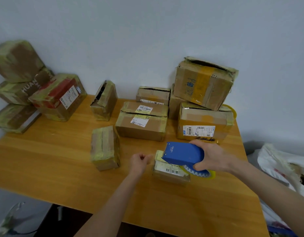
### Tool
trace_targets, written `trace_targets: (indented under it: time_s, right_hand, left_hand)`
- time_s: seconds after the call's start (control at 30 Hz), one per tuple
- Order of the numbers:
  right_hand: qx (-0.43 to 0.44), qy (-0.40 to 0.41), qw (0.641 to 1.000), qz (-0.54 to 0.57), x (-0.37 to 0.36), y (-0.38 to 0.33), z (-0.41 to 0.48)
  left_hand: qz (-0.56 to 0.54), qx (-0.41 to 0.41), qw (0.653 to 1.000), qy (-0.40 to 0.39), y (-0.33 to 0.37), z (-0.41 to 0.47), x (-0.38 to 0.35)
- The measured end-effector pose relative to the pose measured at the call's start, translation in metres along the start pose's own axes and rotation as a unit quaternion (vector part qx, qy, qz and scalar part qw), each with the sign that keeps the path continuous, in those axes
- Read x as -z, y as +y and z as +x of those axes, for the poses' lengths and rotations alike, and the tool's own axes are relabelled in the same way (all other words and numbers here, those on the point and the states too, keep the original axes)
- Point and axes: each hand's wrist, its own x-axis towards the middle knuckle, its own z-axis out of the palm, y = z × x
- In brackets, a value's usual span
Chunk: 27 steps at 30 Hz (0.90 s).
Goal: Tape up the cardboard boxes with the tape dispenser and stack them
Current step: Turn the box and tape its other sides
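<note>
clasping tape dispenser (182, 154) over small box (168, 170), right grip (214, 156); left grip (140, 159) fisted at edge.

Blue tape dispenser (182, 153), brown cardboard boxes (142, 124) banded in yellowish tape, red-printed box (60, 97), orange wood-grain table (62, 161)

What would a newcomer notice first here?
The blue tape dispenser, gripped by the right hand, is over a small labelled box near the middle of the wooden table. The left hand is curled just beside that box. Behind, taped cardboard boxes crowd the far edge: a leaning pile at far left and a taller stack at far right.
</note>
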Motion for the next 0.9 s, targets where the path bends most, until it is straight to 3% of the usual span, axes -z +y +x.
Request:
trace_targets:
  time_s: [0.13, 0.27, 0.33, 0.43, 0.5, 0.57, 0.63, 0.9]
  right_hand:
    - [-0.001, 0.008, 1.000, -0.004, -0.002, -0.002, -0.002]
    - [-0.007, 0.016, 1.000, 0.003, -0.003, -0.002, -0.002]
    - [-0.003, 0.018, 1.000, 0.011, -0.004, 0.000, -0.002]
    - [-0.003, 0.022, 1.000, 0.015, -0.003, 0.000, -0.002]
    - [-0.002, 0.020, 1.000, 0.012, -0.004, 0.000, -0.001]
    - [0.002, 0.020, 1.000, 0.006, -0.003, -0.001, -0.002]
    - [0.007, 0.017, 1.000, -0.002, -0.001, -0.002, -0.003]
    - [0.039, 0.017, 0.997, -0.066, 0.004, -0.010, -0.007]
  left_hand:
    - [0.008, 0.009, 1.000, -0.018, -0.007, 0.003, -0.015]
    - [0.112, 0.007, 0.992, -0.060, -0.027, 0.001, -0.014]
    - [0.170, -0.013, 0.985, -0.030, -0.037, -0.003, -0.009]
    - [0.130, -0.180, 0.974, 0.035, -0.027, -0.020, 0.000]
    - [0.184, -0.310, 0.933, -0.010, -0.016, -0.032, 0.001]
    - [0.298, -0.378, 0.874, -0.068, -0.013, -0.036, -0.003]
    - [0.383, -0.379, 0.838, -0.091, -0.016, -0.033, -0.008]
    - [0.432, -0.353, 0.825, -0.085, -0.017, -0.031, -0.012]
